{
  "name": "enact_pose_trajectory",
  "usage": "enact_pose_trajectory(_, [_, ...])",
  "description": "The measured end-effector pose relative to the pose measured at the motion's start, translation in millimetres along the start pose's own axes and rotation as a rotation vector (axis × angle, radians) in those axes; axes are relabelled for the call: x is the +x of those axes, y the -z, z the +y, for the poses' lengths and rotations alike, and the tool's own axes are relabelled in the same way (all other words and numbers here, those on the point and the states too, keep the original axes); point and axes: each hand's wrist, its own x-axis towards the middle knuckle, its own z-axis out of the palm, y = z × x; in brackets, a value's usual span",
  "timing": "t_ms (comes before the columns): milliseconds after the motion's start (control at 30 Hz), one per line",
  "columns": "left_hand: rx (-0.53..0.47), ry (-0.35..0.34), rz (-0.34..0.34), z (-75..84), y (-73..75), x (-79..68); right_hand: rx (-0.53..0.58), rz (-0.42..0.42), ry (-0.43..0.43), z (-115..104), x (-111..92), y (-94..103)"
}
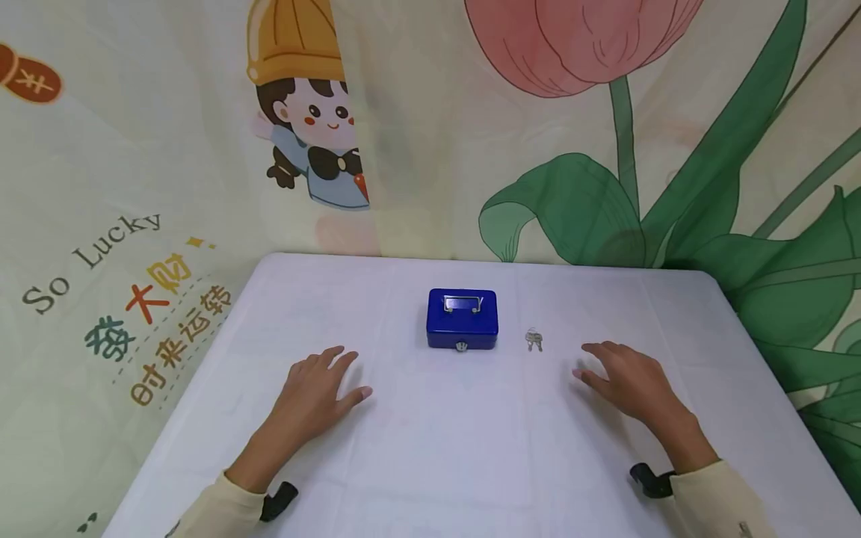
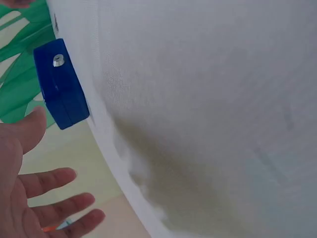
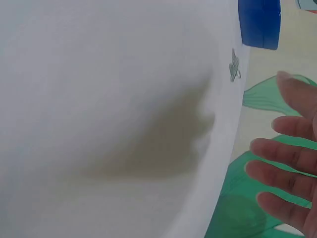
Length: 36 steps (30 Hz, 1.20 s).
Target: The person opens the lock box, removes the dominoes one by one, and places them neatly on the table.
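Blue box [image 1: 462, 319] lies with long axis crosswise, lock [image 1: 461, 347] nearward; keys [image 1: 534, 340] seemingly point likewise; hands [image 1: 315, 392] [image 1: 627, 379] wide apart, relaxed.

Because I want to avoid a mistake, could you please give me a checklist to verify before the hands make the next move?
1. Left hand holding nothing: ok.
2. Right hand holding nothing: ok.
3. Blue box upright with its lid down: ok.
4. Keys in sight: ok, on the table beside the box, nearer the right hand.
5. Keys in a hand: not ok, neither touches them.
6. Lock unlocked: cannot tell.
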Motion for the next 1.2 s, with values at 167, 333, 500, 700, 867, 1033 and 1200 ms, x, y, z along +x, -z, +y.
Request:
enact_pose_trajectory(167, [-0.01, -0.08, 0.029, 4.4, -6.4, 15.3, 0.029, -0.087, 0.007, -13.0, 23.4, 0.2])
enact_pose_trajectory(333, [-0.044, -0.107, -0.04, 16.9, -13.9, 36.6, 0.041, -0.17, 0.012, -20.0, 44.6, -3.4])
enact_pose_trajectory(500, [-0.025, -0.095, -0.11, 24.5, -21.8, 52.6, 0.017, -0.186, 0.049, -25.2, 58.9, -8.0])
enact_pose_trajectory(700, [-0.02, -0.12, -0.104, 28.4, -29.4, 71.0, -0.032, -0.209, 0.062, -33.5, 74.1, -13.1])
enact_pose_trajectory(867, [-0.038, -0.174, -0.102, 34.0, -34.3, 89.9, -0.057, -0.258, 0.058, -38.7, 84.8, -22.5])
enact_pose_trajectory(1033, [-0.046, -0.207, -0.111, 40.1, -38.3, 107.3, -0.058, -0.309, 0.048, -43.7, 93.0, -29.3])
enact_pose_trajectory(1200, [-0.066, -0.196, -0.129, 42.3, -36.9, 119.8, -0.053, -0.328, 0.039, -45.0, 99.3, -28.9])
